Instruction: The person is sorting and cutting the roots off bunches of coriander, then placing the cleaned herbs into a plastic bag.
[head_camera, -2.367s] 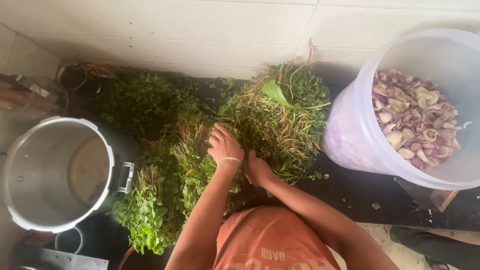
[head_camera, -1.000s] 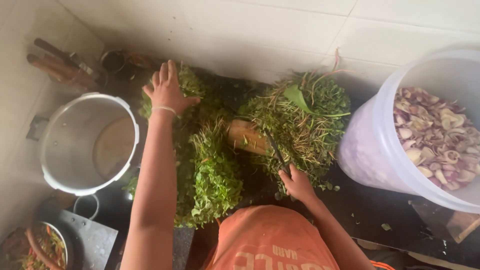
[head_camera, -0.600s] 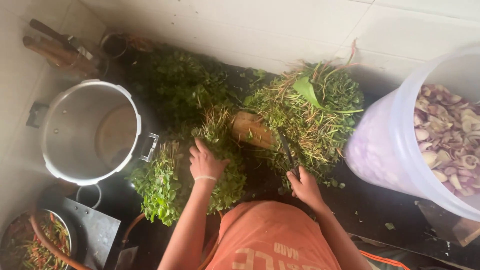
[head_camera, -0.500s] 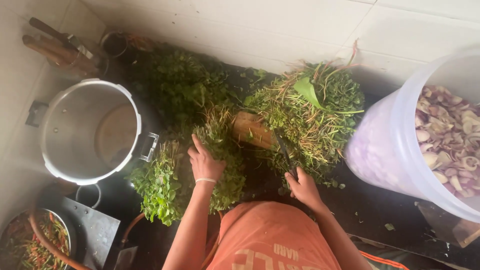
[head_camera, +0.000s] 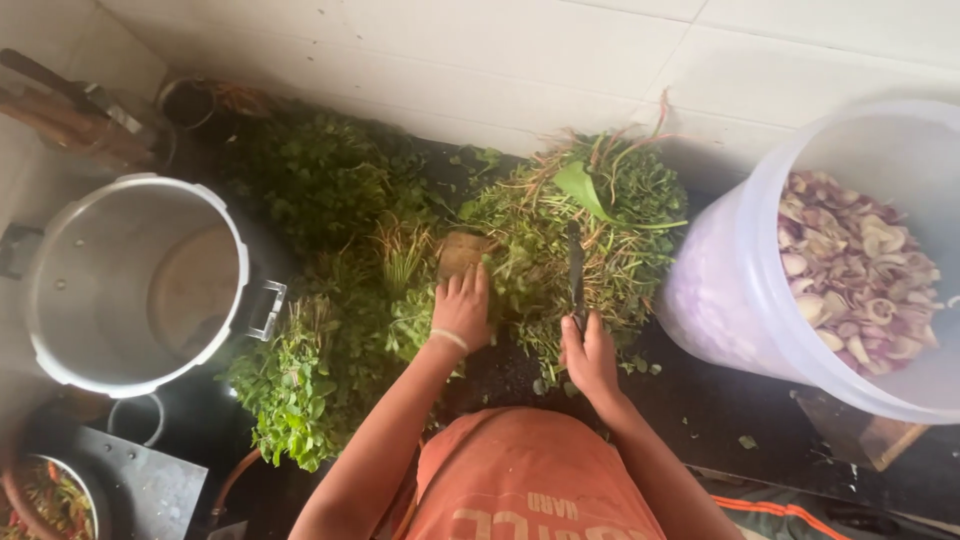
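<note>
- While the left hand (head_camera: 461, 312) lies flat with fingers spread on a bunch of leafy greens (head_camera: 400, 290), it presses down and grips nothing; a thin band circles its wrist.
- Just right of it, the right hand (head_camera: 588, 355) is closed round the handle of a knife (head_camera: 575, 270), whose dark blade points away from the person and lies across the cut greens.
- Those greens sit in the middle of the dark counter (head_camera: 700, 410), near the person's chest, with a patch of wooden chopping board (head_camera: 462, 252) showing between the two heaps.
- To the right of the board, a mound of stems and roots (head_camera: 610, 210) is piled, a broad green leaf lying on top.
- Farther left and toward the wall, more uncut leafy bunches (head_camera: 320, 180) lie heaped; another bundle (head_camera: 290, 400) lies near the person's left elbow.
- At the left stands a metal pot (head_camera: 130, 285), open, with a side handle facing the greens.
- At the right stands a translucent plastic bucket (head_camera: 740, 290) holding sliced purple onion (head_camera: 860, 270).
- A white tiled wall (head_camera: 500, 50) runs along the far edge.
</note>
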